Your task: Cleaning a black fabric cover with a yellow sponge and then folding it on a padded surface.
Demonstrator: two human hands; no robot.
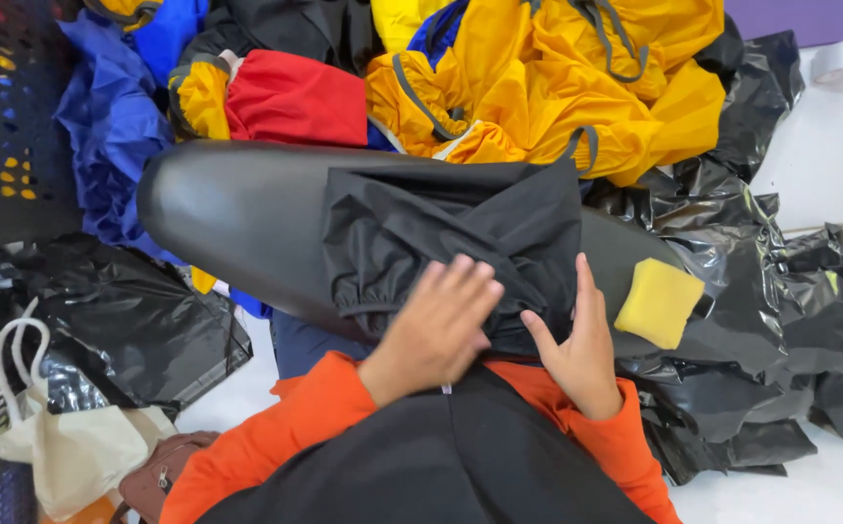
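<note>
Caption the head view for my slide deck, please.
Both hands, left hand and right hand, press a folded black garment on a black board.

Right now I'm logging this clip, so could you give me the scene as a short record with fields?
left hand: flat on the black garment
right hand: open, thumb on the garment's edge
surface: garment lies on a black padded board
beside right hand: yellow sponge
behind: yellow jackets, red cloth, blue cloth
left side: cream tote bag
</note>
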